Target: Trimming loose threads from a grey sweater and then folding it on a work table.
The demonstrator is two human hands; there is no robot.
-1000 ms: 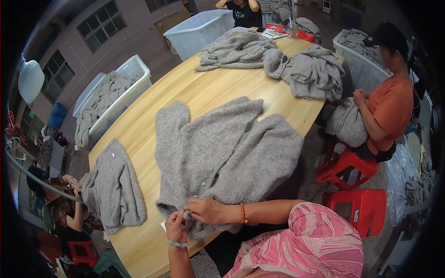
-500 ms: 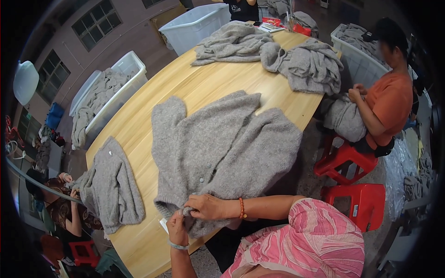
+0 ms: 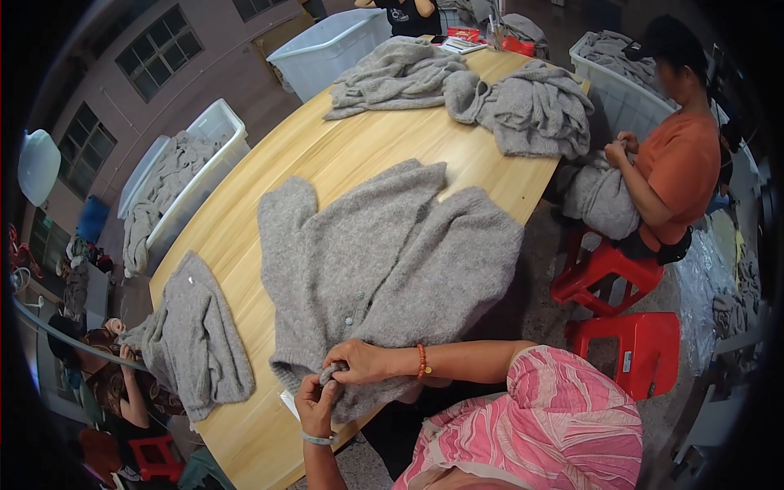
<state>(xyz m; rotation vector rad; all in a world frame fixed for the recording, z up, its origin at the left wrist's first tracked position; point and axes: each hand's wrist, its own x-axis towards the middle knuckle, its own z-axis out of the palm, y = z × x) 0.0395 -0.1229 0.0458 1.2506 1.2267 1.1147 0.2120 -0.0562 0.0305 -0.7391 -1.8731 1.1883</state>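
Observation:
A grey knitted cardigan (image 3: 351, 253) with buttons down its front lies spread over the near part of the wooden table (image 3: 245, 196). At the table's near edge, my right hand (image 3: 358, 361) is closed with its fingers pinching a bunched bit of the cardigan. Just left of and below it, my left hand (image 3: 315, 403) is closed too, thumb and fingertips on the same bunched knit. The two hands almost touch. Whether something small is between the fingertips, I cannot make out.
Another grey knit garment (image 3: 200, 339) lies at the table's left, and grey knit piles (image 3: 539, 110) sit at its far end. White bins (image 3: 196, 175) of knitwear stand beyond the edges. A co-worker in orange (image 3: 682, 175) sits on the right, near red stools (image 3: 625, 347).
My left fingers have spread a little and moved slightly up at the bunched knit; my right hand stays pinching it. The whole view has shifted slightly.

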